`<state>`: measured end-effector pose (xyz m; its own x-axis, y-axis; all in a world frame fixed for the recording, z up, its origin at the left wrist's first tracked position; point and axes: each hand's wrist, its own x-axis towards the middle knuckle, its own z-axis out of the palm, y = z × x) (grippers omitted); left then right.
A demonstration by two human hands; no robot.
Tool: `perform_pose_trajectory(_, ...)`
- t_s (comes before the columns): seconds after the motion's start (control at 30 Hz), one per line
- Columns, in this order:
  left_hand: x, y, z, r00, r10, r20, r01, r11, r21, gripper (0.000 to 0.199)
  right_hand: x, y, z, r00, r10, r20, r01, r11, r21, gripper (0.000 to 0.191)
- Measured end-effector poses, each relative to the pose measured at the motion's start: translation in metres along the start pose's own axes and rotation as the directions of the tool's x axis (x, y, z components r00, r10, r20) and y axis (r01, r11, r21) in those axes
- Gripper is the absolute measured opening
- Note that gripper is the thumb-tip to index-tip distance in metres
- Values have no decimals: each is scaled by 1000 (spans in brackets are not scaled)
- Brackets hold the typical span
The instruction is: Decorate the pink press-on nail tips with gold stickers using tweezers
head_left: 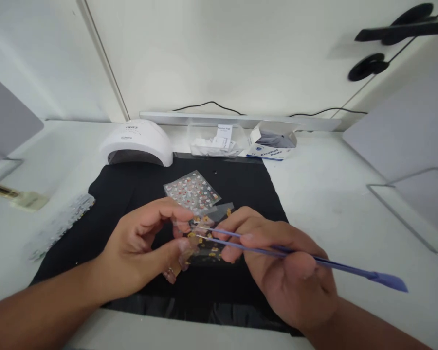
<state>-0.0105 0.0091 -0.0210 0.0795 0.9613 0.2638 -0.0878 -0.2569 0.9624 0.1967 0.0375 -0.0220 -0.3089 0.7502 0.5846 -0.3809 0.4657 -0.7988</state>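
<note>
My left hand (131,253) pinches the left side of a clear sticker sheet (212,250) with small yellow-orange designs, held over the black mat (237,296). In my right hand (292,272) is a pair of purple tweezers (350,268), gripped between thumb and fingers. Their pale tips lie at the sheet close to my left fingertips, slightly apart; whether anything is between them is too small to tell. Behind the hands, a second sticker sheet (191,190) with white and red designs rests on the mat. A small pinkish-tan thing under my left fingers is mostly hidden.
A white nail lamp (140,141) stands at the back left. Beside it are a clear tray (199,147) of white packets and an open alcohol pads box (272,150). A shiny clear strip (63,226) and a gold-stemmed object (29,200) lie left. Metal wire stands flank the table.
</note>
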Motion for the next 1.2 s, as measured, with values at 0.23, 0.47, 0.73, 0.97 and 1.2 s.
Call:
perform_pose_trajectory(0.23,-2,-2,3,999,10,-31,-9,1000,24,44,1,-4,2,999,-29,-23,28,999,-38,37)
perform_pose_trajectory(0.47,0,3,5,998,41,-57,-35,994,104,37,0,-3,4,999,-32,-32,31,999,-37,37)
perform_pose_trajectory(0.73,0,0,-1,998,33,52,-39,993,110,33,-2,-4,5,997,3,-71,-4,1000,-16,37)
perform_pose_trajectory(0.97,3,5,1,999,41,31,-46,984,170,25,-2,-6,2,999,25,-27,-26,999,-32,36)
perform_pose_trajectory(1.2,1,4,-1,998,32,56,-41,985,170,25,-1,-5,4,999,27,-35,-27,999,-22,36)
